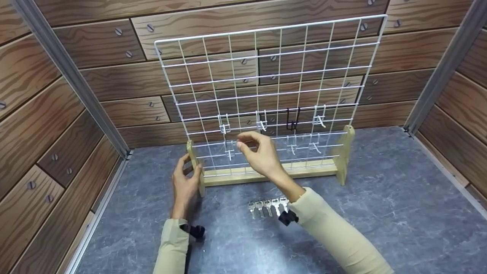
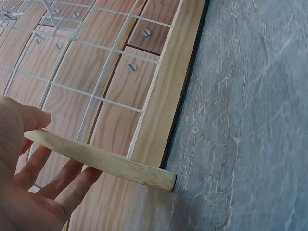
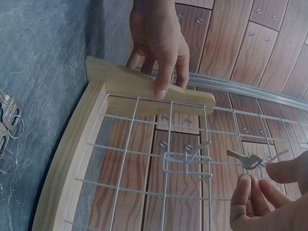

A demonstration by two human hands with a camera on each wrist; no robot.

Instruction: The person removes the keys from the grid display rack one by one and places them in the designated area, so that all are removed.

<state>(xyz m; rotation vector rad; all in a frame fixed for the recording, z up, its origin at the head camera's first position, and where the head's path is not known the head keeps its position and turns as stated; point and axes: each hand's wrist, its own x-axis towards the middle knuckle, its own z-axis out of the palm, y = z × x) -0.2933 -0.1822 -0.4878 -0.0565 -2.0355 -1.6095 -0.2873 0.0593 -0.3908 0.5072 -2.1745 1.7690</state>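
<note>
A white wire grid rack (image 1: 268, 72) stands upright in a wooden base (image 1: 236, 179). My left hand (image 1: 185, 180) grips its left wooden end piece (image 2: 106, 159), thumb on one side and fingers on the other. Before the left part of the grid is my right hand (image 1: 262, 154), fingers bent and thumb near the index fingertip, with nothing visible between them. Close by those fingertips, a silver key (image 3: 248, 160) appears to hang at an upper-left hook (image 1: 224, 128). Whether a fingertip touches it, I cannot tell. Below it sits a lower white hook (image 1: 229, 154).
Several silver keys with rings (image 1: 268, 205) lie in a row on the grey marbled table (image 1: 236, 243) before the rack. More white hooks (image 1: 319, 120) and one black hook (image 1: 292, 121) are on the grid. Wood-patterned walls (image 1: 102, 91) enclose the table.
</note>
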